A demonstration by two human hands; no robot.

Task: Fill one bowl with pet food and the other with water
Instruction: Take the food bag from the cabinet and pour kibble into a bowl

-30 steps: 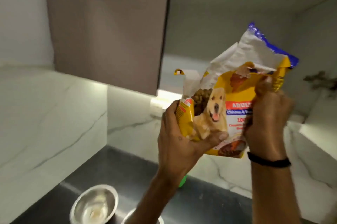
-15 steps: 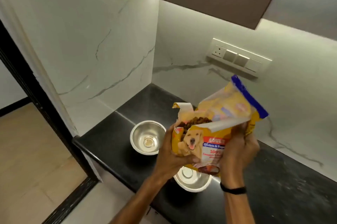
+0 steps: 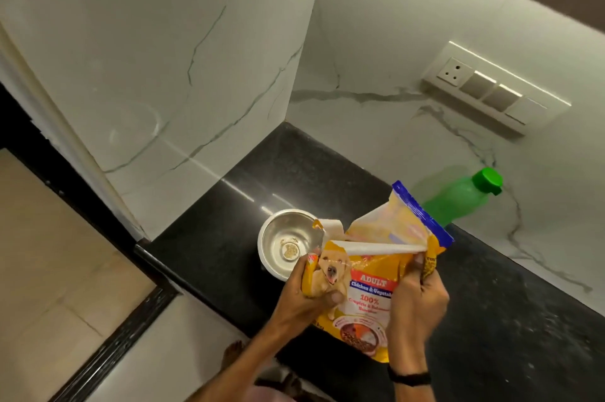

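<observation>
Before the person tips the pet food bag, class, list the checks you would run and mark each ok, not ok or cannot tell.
1. Pet food bag torn open at the top: ok.
2. Left hand and right hand both gripping the bag: ok.
3. Steel bowl upright on the black counter: ok.
4. Bag mouth directly above that bowl: cannot tell.
5. Second bowl in place: cannot tell, hidden by the bag.
6. Green bottle capped, behind the bag: ok.

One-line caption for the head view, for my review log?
Both hands, left and right, hold an open dog food bag above a steel bowl on the black counter.
</observation>
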